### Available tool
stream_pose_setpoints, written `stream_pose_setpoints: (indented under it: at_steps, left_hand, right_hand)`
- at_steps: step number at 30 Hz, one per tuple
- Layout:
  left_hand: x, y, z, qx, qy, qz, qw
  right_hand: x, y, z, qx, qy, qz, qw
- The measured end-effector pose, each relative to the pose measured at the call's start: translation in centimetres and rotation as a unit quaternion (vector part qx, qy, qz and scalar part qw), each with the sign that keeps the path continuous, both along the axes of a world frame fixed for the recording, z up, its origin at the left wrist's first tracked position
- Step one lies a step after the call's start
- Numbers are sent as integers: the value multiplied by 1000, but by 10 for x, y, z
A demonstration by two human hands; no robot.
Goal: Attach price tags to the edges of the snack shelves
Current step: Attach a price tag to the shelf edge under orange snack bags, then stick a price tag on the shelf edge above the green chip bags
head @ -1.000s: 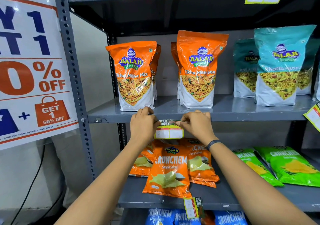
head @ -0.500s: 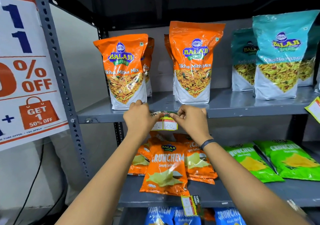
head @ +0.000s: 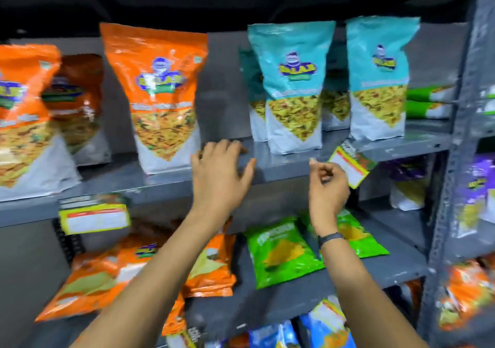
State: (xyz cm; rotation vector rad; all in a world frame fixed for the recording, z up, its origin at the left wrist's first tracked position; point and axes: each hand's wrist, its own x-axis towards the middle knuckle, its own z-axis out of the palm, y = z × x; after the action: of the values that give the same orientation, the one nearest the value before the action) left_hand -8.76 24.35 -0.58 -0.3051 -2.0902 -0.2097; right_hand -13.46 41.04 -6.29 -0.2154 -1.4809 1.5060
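Observation:
A yellow price tag [head: 93,217] hangs flat on the front edge of the middle grey shelf [head: 281,169], below the orange snack bags [head: 160,95]. Both hands are off it. My left hand [head: 221,172] is open, fingers spread over the shelf edge between the orange and teal bags [head: 293,85]. Further right, a second yellow tag [head: 353,164] hangs tilted from the same edge. My right hand [head: 328,184] is beside this tag's lower left corner with fingers curled. Blur hides whether it grips the tag.
Flat orange chip packs [head: 128,272] and green packs [head: 281,254] lie on the lower shelf. Blue packs [head: 324,329] sit below those. A perforated grey upright [head: 455,160] stands at the right, with purple bags [head: 479,184] beyond it. The whole view is motion-blurred.
Both hands let go of the left tag, which stays on the shelf edge. My view and hands swung right, toward the tilted tag under the teal bags.

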Motion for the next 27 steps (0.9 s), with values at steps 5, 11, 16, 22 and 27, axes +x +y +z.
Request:
stream_pose_setpoints:
  at_steps: [5, 11, 16, 22, 27]
  left_hand:
    - [-50, 136, 4, -1, -45, -54, 998]
    - [-97, 206, -1, 57, -130, -18, 990]
    - [-94, 222, -3, 76, -95, -25, 992]
    - [-87, 219, -7, 101, -115, -53, 987]
    - [-82, 204, -20, 110, -103, -147, 978]
  right_hand:
    - [-39, 109, -13, -100, -8, -35, 994]
    - [-68, 151, -14, -87, -53, 132, 986]
    - [-74, 168, -10, -41, -54, 196, 978]
    - [-72, 183, -5, 64, 10, 232, 971]
    - [-69, 196, -3, 149, 28, 236, 960]
